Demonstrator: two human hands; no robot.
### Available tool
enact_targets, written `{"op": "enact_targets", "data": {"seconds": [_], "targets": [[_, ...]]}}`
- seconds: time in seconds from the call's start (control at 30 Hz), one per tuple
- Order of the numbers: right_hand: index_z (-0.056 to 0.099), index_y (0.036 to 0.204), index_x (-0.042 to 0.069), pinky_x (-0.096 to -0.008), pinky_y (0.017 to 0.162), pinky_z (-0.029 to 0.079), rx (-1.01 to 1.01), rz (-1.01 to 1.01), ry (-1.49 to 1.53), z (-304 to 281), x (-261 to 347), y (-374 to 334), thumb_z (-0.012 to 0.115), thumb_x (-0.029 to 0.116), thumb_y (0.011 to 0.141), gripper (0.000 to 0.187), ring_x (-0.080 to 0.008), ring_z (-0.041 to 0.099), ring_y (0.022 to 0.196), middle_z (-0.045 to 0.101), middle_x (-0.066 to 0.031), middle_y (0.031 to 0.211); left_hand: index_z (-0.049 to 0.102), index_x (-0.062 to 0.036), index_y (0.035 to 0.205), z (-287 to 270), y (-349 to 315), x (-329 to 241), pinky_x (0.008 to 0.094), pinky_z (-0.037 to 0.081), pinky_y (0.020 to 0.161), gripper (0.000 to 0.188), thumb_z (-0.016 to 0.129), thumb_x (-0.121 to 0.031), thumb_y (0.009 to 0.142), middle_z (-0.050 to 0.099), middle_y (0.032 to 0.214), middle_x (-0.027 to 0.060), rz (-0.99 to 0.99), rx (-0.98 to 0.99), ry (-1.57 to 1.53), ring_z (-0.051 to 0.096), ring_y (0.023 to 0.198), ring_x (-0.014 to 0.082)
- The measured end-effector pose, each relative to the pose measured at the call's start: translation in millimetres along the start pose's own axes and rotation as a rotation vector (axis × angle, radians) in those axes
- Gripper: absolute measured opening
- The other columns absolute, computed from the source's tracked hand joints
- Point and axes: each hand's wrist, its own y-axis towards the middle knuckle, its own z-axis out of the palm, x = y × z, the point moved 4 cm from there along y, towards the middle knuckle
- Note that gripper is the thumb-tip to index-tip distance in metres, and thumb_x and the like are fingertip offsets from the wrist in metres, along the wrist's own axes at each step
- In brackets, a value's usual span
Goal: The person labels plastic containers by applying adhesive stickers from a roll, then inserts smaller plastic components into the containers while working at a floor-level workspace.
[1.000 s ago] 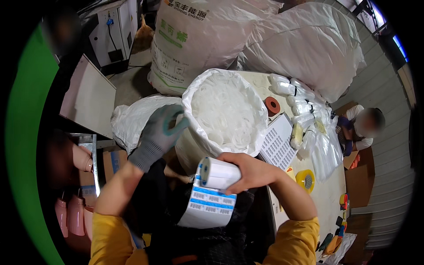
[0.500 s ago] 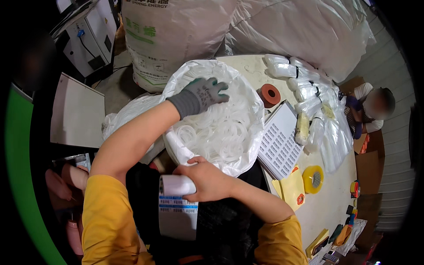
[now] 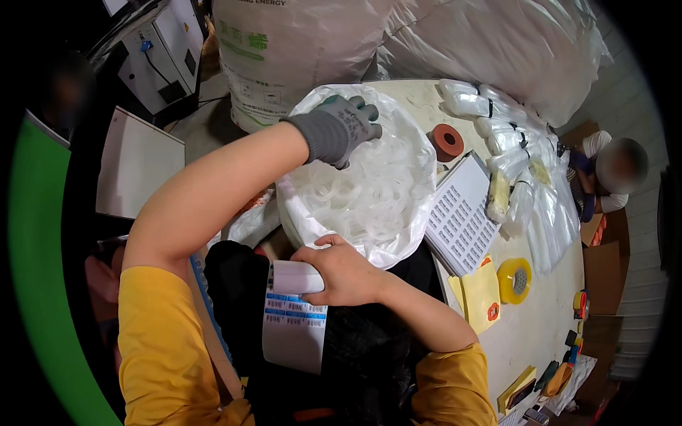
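My left hand (image 3: pixel 339 132), in a grey knitted glove, reaches over the far part of a white plastic bag (image 3: pixel 426 206). Its fingers are spread above a heap of clear plastic rings (image 3: pixel 366 192) that fills the bag; whether the fingertips touch the rings I cannot tell. My bare right hand (image 3: pixel 346 274) grips a roll of white labels (image 3: pixel 291 277) at the bag's near rim. From the roll a strip hangs down over my lap, with rows of blue-edged barcode stickers near its top and a plain lower part.
Right of the bag lie a brown-red roll (image 3: pixel 447 142), stacked label sheets (image 3: pixel 462 213), yellow packets (image 3: pixel 482 295), a yellow tape roll (image 3: pixel 514 280) and bundled clear bags (image 3: pixel 511 138). Large sacks (image 3: pixel 298 50) stand behind. A person (image 3: pixel 597 170) is at the far right.
My gloved left hand has shifted toward the far side of the bag, over the rings. The right hand still holds the label roll. The whole view has shifted slightly.
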Motion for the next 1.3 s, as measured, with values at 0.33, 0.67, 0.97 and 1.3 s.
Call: {"op": "enact_targets", "data": {"seconds": [0.33, 0.67, 0.97, 1.3], "targets": [[0.061, 0.127, 0.002, -0.0442, 0.100, 0.049, -0.011, 0.078, 0.049, -12, 5, 3, 0.081, 0.030, 0.078, 0.060, -0.0406, 0.069, 0.097, 0.073, -0.0223, 0.100, 0.058, -0.0135, 0.141, -24, -53, 24, 0.0425, 0.044, 0.113, 0.066, 0.080, -0.018, 0.079, 0.056, 0.144, 0.0126, -0.102, -0.299, -0.555, 0.055, 0.132, 0.0335], [0.060, 0.129, -0.004, -0.0411, 0.090, 0.055, -0.122, 0.251, 0.209, -72, -8, 48, 0.082, 0.031, 0.078, 0.066, -0.0366, 0.071, 0.100, 0.073, -0.0245, 0.107, 0.054, -0.0004, 0.145, 92, -247, -58, 0.0319, 0.049, 0.101, 0.055, 0.073, -0.020, 0.098, 0.064, 0.135, 0.0120, -0.564, 0.079, -1.583, 0.062, 0.115, 0.0152], [0.061, 0.123, 0.010, -0.0428, 0.087, 0.048, -0.510, 0.135, -0.848, -43, -2, 68, 0.080, 0.018, 0.078, 0.050, -0.0291, 0.062, 0.106, 0.065, -0.0101, 0.112, 0.072, -0.0026, 0.124, 150, -216, -37, 0.0301, 0.050, 0.096, 0.027, 0.066, -0.017, 0.102, 0.071, 0.120, 0.0069, -0.202, -0.229, -1.239, 0.064, 0.109, 0.0118], [0.064, 0.112, 0.008, -0.0422, 0.083, 0.047, -0.713, 0.147, -0.899, -50, -10, 65, 0.074, 0.013, 0.081, 0.033, -0.0292, 0.062, 0.102, 0.067, -0.0089, 0.107, 0.073, -0.0003, 0.124, 99, -253, -28, 0.0276, 0.053, 0.089, 0.028, 0.066, -0.017, 0.103, 0.075, 0.113, 0.0058, 0.042, -0.469, -0.800, 0.067, 0.100, 0.0110]]}}
